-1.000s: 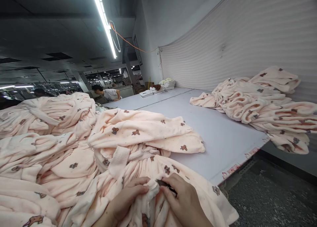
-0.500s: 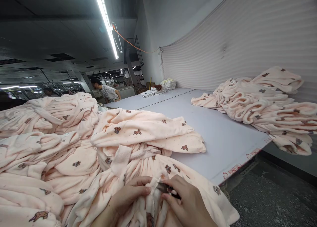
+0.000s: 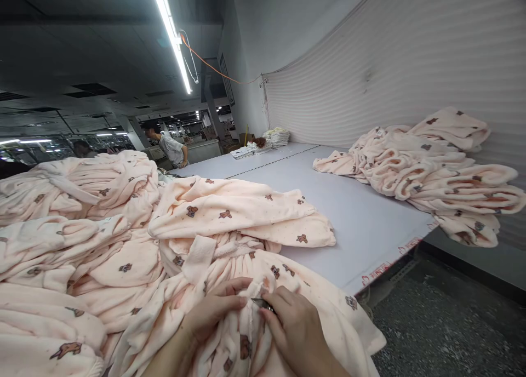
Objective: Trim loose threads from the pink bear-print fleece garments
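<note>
A pale pink fleece garment (image 3: 320, 306) with small brown animal prints lies gathered at the table's near edge. My left hand (image 3: 216, 307) pinches a whitish seam of it between thumb and fingers. Right beside that pinch, my right hand (image 3: 298, 325) is closed around small dark thread snips (image 3: 263, 304). Their pointed blade lies against the seam and points left, toward my left thumb. The handle is mostly hidden in my fingers, and whether the blade touches a thread is too small to tell.
More of the same fleece garments (image 3: 61, 245) are heaped at the left. Another pile (image 3: 411, 163) hangs over the right edge of the grey-white table (image 3: 349, 212). Stacked white cloths (image 3: 276, 137) lie at the far end. A person (image 3: 171, 148) in a light shirt stands beyond.
The view has shifted slightly. My right fingers have closed further round the snips, so less of the handle shows. My left hand keeps its pinch on the seam.
</note>
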